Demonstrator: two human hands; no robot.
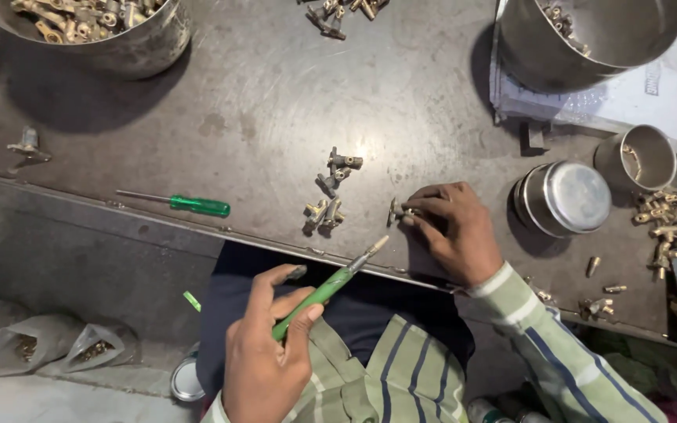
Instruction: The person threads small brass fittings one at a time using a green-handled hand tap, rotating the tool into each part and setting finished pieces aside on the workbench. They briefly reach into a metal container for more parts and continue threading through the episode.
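Left hand [264, 356] grips the screwdriver [324, 288] by its green handle. Right hand [452, 229] pinches a brass fitting [396, 210], at its 9 o'clock: small, rigid, probably slippery; hold across the body.

The scene is dim to moderate, lit from above and somewhat ahead by one hard source. It leaves a small white glare spot on the dark metal table [276, 94] just beside the cluster of brass parts [334, 188]. The steel bowls [589, 35] cast broad, soft-edged shadows onto the tabletop toward the left and toward the viewer. The inverted steel lid [570, 196] catches a pale sheen. Focus is fair at the centre; the brass pieces at the far right look smeared, perhaps from motion. The floor at lower left is murky, and the straight table edge bows slightly, a wide-lens effect.
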